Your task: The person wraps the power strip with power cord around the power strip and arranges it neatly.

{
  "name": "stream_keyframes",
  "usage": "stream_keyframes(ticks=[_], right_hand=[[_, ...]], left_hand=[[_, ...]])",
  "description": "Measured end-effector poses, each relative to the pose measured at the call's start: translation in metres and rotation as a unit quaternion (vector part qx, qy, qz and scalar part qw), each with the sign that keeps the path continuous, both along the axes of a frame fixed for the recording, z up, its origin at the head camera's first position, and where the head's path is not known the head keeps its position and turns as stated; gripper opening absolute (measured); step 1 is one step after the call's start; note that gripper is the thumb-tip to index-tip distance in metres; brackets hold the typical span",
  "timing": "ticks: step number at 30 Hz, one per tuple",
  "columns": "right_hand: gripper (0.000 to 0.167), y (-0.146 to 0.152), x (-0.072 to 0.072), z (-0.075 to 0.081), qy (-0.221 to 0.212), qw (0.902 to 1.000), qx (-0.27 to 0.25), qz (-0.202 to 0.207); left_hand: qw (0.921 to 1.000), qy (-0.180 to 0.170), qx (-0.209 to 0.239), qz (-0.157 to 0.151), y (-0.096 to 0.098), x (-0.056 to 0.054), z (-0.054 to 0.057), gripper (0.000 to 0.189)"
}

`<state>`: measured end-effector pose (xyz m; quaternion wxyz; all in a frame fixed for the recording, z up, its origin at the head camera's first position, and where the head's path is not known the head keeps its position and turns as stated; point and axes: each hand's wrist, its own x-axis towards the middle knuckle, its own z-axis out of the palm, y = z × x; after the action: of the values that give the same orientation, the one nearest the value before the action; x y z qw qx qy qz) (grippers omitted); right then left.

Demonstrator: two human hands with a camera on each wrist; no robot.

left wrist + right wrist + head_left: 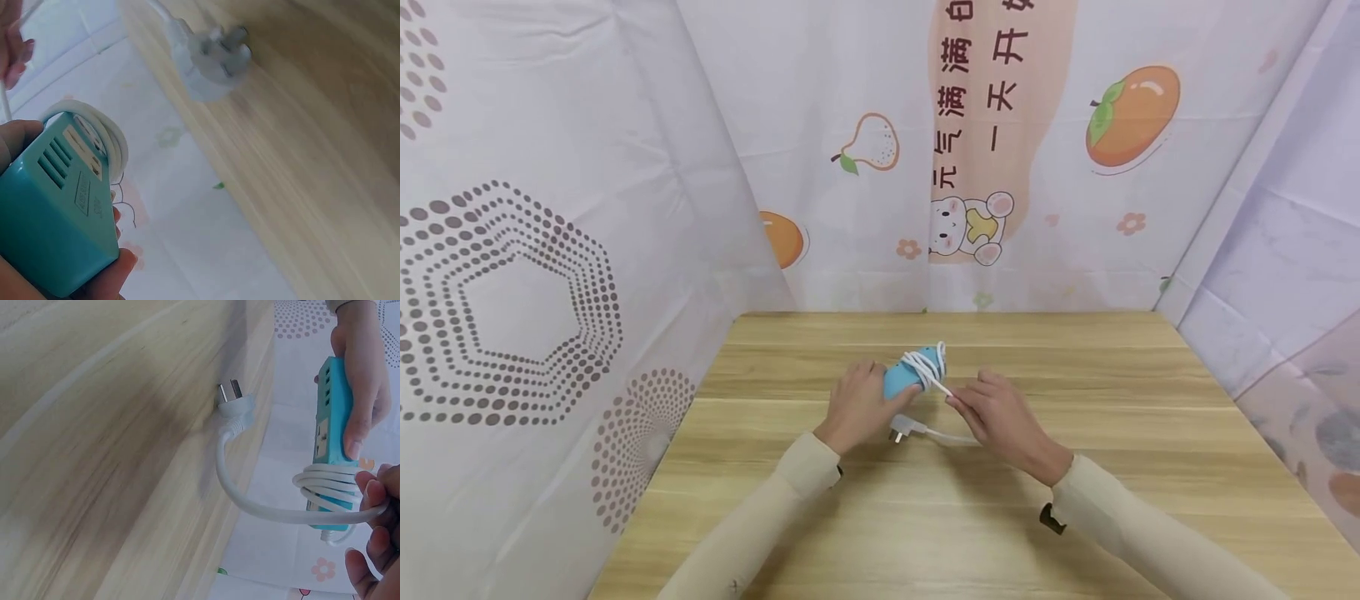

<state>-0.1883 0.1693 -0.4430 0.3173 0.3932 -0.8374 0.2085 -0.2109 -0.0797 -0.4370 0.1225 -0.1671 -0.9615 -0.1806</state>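
Note:
A blue power strip (pixel 901 379) is gripped by my left hand (pixel 858 406) around one end, above the table. White cord (pixel 331 481) wraps several times around its other end, beside the sockets. My right hand (pixel 1002 423) pinches the cord to the right of the strip, with a length stretched between strip and fingertips. From the right fingers the loose end curves back to a white plug (pixel 236 414) with metal prongs. In the head view that plug sits below the strip, near the left thumb. The left wrist view shows slots in the strip's casing (pixel 56 206).
A wood-grain table (pixel 880 533) lies under both hands. Behind it hangs a white printed curtain (pixel 820 75) with fruit and lettering, and another patterned curtain (pixel 535 317) borders the left side. A dark band (pixel 1052 518) shows at the right sleeve's cuff.

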Motion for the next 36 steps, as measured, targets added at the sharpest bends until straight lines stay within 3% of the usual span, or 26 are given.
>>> stream_keyframes(ticks=[4, 11, 18, 24, 29, 36], right_hand=[[0.055, -0.001, 0.0, -0.001, 0.001, 1.0, 0.005, -0.006], [0.006, -0.005, 0.003, -0.006, -0.028, 0.9995, 0.007, -0.009], [0.008, -0.011, 0.005, -0.005, -0.051, 0.9985, 0.008, -0.017], [0.003, -0.013, 0.007, -0.006, -0.07, 0.9971, 0.019, -0.022], [0.009, -0.012, 0.008, -0.008, -0.07, 0.9967, 0.026, -0.032], [0.008, -0.01, 0.006, -0.009, -0.075, 0.9959, 0.018, -0.047]], left_hand=[[0.9997, 0.015, -0.017, 0.001, 0.002, -0.001, 0.001, 0.066], [0.9997, 0.0, 0.024, -0.005, 0.002, -0.001, 0.002, 0.063], [0.9971, -0.024, 0.072, -0.01, 0.003, 0.0, 0.006, 0.059], [0.9955, -0.038, 0.087, -0.006, 0.003, -0.001, 0.004, 0.058], [0.9933, -0.056, 0.1, -0.01, 0.002, -0.002, 0.004, 0.058], [0.9824, -0.102, 0.153, -0.032, 0.001, 0.0, 0.01, 0.06]])
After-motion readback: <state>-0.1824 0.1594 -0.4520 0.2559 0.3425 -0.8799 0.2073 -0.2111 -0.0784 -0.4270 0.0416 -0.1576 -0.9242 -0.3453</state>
